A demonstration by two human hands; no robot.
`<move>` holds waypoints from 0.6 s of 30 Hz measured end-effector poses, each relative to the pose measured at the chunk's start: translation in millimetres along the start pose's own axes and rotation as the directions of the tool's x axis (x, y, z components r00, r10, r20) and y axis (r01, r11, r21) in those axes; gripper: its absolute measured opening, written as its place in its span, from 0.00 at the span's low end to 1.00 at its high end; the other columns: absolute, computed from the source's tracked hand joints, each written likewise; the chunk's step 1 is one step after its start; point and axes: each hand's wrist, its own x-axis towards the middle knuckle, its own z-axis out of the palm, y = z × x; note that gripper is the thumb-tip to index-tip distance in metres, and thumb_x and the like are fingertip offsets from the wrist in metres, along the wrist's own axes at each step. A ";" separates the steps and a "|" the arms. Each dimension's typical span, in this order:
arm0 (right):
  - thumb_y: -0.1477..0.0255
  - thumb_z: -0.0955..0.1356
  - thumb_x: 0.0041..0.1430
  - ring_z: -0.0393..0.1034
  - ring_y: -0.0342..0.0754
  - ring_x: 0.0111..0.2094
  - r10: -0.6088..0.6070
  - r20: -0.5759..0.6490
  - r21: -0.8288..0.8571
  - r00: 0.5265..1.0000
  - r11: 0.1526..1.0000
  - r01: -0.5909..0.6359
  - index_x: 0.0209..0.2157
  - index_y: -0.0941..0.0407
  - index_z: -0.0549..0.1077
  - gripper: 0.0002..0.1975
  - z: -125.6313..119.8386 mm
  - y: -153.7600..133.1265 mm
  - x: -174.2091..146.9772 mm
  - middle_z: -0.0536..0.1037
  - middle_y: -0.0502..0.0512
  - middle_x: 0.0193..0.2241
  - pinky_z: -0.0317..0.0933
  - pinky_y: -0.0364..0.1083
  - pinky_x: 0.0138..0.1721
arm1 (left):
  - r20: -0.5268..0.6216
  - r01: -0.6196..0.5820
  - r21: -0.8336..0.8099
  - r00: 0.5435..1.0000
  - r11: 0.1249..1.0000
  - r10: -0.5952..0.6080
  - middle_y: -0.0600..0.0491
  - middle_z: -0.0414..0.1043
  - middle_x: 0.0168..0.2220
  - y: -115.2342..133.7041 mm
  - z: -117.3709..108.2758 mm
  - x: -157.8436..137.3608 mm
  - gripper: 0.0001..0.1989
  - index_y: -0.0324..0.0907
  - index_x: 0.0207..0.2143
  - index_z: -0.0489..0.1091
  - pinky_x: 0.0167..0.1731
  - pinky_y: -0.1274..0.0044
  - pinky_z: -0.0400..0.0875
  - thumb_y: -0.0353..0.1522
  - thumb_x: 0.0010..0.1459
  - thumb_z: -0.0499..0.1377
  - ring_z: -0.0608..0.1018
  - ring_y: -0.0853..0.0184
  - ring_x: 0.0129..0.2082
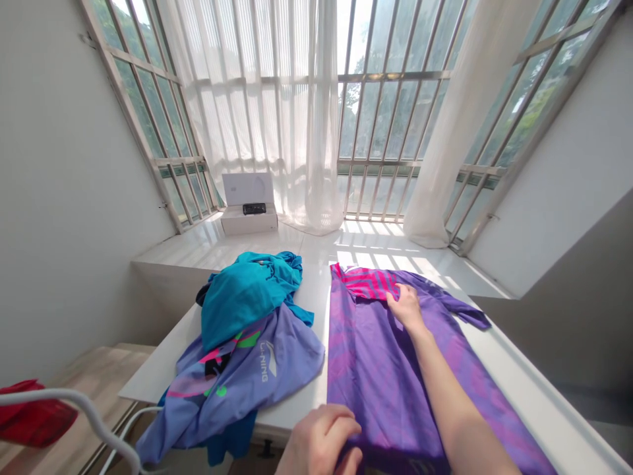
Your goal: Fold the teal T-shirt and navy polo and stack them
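A purple shirt (pixel 386 369) lies spread on the white table, its left edge folded inward. One pink-striped sleeve (pixel 368 284) is laid across the upper part of the shirt, and the other sleeve (pixel 462 307) stretches out to the right. My right hand (pixel 406 307) reaches over the shirt, its fingers closed on the end of the pink-striped sleeve. Down at the shirt's lower left corner, my left hand (pixel 324 439) has its fingers curled around the fabric edge. The shirt's bottom hem hangs over the table's near edge and is partly out of view.
Left of the shirt, a teal garment (pixel 247 290) and a lavender shirt (pixel 247 376) lie heaped on the white table (pixel 539 402). An open white box (pixel 250 221) with a black object stands on the windowsill. A white tube (pixel 89 412) crosses the lower left, near red cloth (pixel 37 415).
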 end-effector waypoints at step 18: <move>0.65 0.64 0.66 0.74 0.54 0.46 -0.469 0.434 -0.043 0.769 0.842 0.538 0.43 0.54 0.78 0.12 8.2 -28.8 -41.7 0.80 0.59 0.44 0.68 0.53 0.51 | -0.095 -0.243 0.795 0.855 0.555 0.510 0.49 0.74 0.60 -47.5 -3.5 -9.6 0.35 0.44 0.60 0.71 0.59 0.69 0.62 0.58 0.66 0.46 0.68 0.56 0.62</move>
